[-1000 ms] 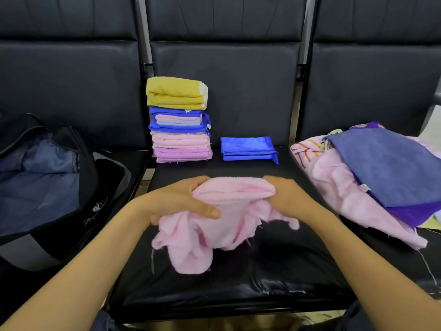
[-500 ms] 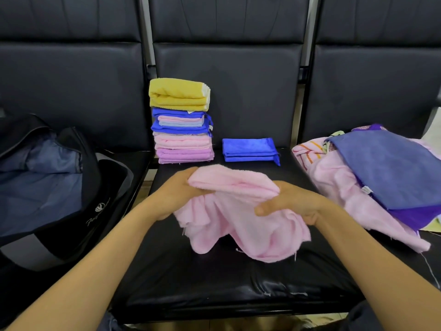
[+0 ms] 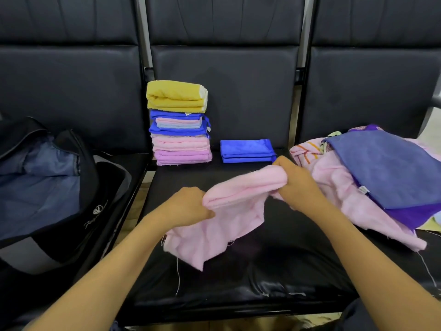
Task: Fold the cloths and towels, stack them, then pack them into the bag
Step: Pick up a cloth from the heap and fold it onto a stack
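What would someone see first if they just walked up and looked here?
Probably the pink cloth in the middle, gripped over the black seat by the left hand and the right hand. Next, the tall stack of folded towels at the back, with a yellow towel on top. An open dark bag lies to the left and a messy pile of unfolded cloths to the right.

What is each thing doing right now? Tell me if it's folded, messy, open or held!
Pink cloth: half folded, held by both hands.
Left hand: gripping the cloth's left end.
Right hand: gripping the cloth's right end.
Tall stack: folded, yellow towel on top.
Blue cloth: folded, lying beside the stack.
Right pile: unfolded, heaped.
Bag: open.
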Available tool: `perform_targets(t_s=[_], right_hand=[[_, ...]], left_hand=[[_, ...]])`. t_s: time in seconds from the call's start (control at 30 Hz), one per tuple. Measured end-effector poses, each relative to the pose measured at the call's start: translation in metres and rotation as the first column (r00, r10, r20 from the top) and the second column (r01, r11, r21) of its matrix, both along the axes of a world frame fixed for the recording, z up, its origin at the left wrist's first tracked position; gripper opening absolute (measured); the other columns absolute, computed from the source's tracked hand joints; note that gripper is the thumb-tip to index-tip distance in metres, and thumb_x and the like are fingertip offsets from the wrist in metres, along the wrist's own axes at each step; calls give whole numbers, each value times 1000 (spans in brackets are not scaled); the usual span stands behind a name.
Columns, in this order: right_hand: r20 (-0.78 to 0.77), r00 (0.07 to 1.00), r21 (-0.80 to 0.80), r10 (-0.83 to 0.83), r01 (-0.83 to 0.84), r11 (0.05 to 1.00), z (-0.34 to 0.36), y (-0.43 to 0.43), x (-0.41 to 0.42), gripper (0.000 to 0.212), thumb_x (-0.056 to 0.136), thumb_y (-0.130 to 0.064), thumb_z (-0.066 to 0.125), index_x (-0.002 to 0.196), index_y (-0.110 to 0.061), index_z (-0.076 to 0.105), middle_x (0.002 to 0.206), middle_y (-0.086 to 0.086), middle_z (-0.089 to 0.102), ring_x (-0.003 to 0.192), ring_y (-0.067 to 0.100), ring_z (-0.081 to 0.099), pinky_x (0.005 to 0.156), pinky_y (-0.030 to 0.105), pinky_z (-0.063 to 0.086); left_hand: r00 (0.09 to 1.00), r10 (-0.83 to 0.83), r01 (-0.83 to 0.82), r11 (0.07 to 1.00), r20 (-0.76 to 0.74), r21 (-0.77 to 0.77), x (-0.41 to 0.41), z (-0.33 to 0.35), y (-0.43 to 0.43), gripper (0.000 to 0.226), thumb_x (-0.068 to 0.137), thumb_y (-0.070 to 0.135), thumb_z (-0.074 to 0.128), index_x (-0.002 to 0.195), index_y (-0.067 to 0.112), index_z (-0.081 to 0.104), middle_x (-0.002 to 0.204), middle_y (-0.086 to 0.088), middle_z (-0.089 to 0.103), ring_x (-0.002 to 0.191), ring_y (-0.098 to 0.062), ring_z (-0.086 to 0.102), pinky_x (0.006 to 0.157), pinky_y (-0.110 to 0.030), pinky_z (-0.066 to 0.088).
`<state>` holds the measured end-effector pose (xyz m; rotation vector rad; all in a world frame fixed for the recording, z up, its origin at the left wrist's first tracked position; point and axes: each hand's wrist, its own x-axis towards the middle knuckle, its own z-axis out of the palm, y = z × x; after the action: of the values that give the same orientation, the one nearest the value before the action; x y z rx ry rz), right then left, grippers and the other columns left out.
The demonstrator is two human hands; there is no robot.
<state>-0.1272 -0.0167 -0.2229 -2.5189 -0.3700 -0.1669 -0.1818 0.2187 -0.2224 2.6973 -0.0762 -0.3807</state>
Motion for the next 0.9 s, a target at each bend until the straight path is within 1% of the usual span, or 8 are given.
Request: perform_targets(t_s=[0.1,0.2,0.33,0.47,0.57,0.63,0.77,0.9], right_hand=[[-167,986,202,26,8,979,2,-2,-2,9,92,-24,54,96,-17,53,85,2,65,75,26,63,59,33,53],[-266,949,369,172,-65,927,11,-9,-6,27,80,-27,74,99,-13,61,91,3,69,82,22,65,74,37,55],[-431,858,34,278,-293,956,20,-15,-16,58,65,-27,87,115,-27,58,102,-8,66,83,1,65,64,17,53],[-130,990,-509,55,-114,853,8,-17,0,32,80,-34,68,106,-27,50,108,-1,63,89,16,57,78,31,50],[158,987,-452,-6,78,889,7,-14,5,17,95,-24,47,110,-20,53,107,3,60,89,20,56,71,28,42],[197,980,-429,-12,97,898,5,-15,4,18,97,-23,45,113,-20,52,105,1,60,88,18,55,69,27,38],[91,996,-258,19,5,966,-5,-20,8,9,97,-21,46,105,-22,50,96,0,62,76,15,51,65,24,36],[-86,993,157,74,-60,986,5,-24,4,19,84,-24,68,94,-20,52,85,-8,60,79,14,57,66,23,44]], left_hand=[[999,1,12,948,42,-317,3,-5,4,30,92,27,59,122,24,60,118,8,63,105,-11,59,93,-28,47],[998,61,-42,694,0,-719,3,0,11,35,92,16,60,126,25,58,120,6,66,113,-14,61,99,-35,48],[988,50,-153,460,-147,-875,-2,13,10,34,87,5,63,119,15,63,110,-5,72,105,-23,67,88,-34,56],[956,-114,-162,559,-270,-813,-5,19,13,49,72,-4,74,117,13,64,110,-7,72,103,-24,68,84,-35,57],[995,-5,-30,938,-101,-346,1,11,8,29,74,13,78,101,13,68,90,-1,71,84,-20,68,72,-29,55],[996,71,-65,992,47,-107,5,6,5,24,78,25,72,96,10,68,84,0,66,77,-18,62,66,-27,47],[999,25,-39,856,-35,-515,5,0,15,31,85,29,68,115,22,65,108,4,71,100,-14,66,92,-34,51],[993,9,-103,568,-119,-817,-2,10,12,33,89,12,64,122,15,61,113,-3,71,106,-20,67,87,-31,55]])
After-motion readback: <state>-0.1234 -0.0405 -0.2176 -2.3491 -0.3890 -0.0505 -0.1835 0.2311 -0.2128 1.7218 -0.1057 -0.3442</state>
